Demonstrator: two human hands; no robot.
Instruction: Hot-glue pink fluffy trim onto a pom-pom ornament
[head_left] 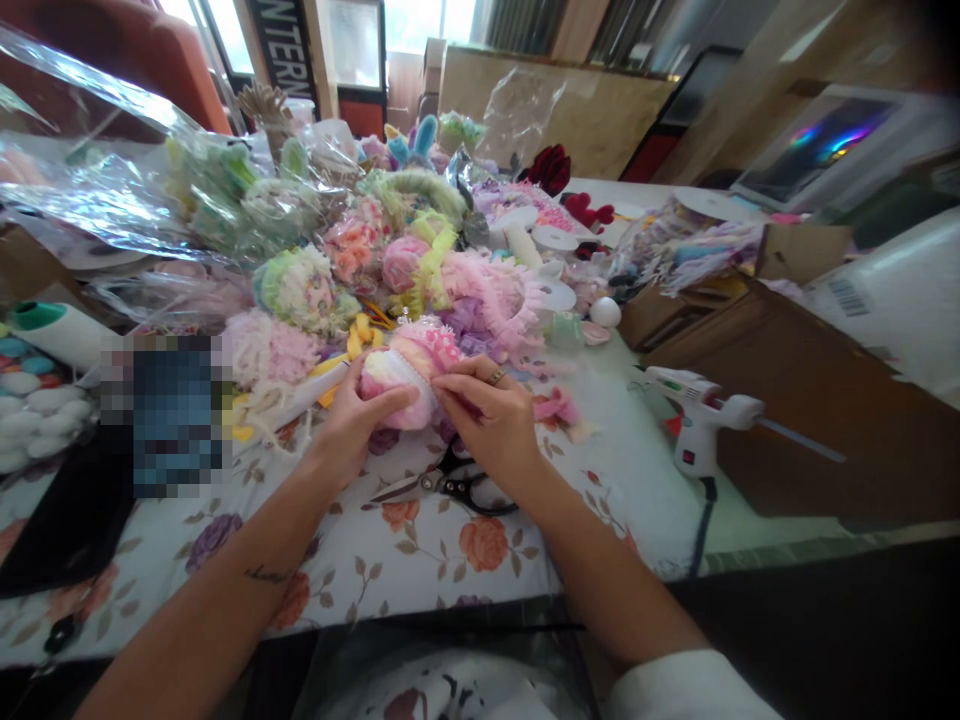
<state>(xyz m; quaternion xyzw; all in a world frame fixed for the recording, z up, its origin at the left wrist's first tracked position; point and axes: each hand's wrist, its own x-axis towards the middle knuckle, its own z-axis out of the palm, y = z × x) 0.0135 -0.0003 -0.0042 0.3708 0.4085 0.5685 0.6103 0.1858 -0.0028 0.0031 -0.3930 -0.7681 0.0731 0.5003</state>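
A small rounded ball (399, 372) wrapped in fuzzy pink, white and yellow yarn sits in my left hand (351, 408), with the thumb across its front. A white trim runs over it, and pink dotted material shows at its top right. My right hand (491, 408) is closed in a pinch against the ball's right side; whatever lies between those fingertips is too small to make out. Under my hands, black-handled scissors (480, 496) lie on the flowered tablecloth (345, 570), blades pointing left.
To the right, a white glue gun (686, 405) stands by a cardboard box (817, 400). Behind my hands rises a heap of yarn and trims (300, 285). Clear plastic wrapping (90, 200) covers the far left. A white cone with a green end (64, 335) lies at left.
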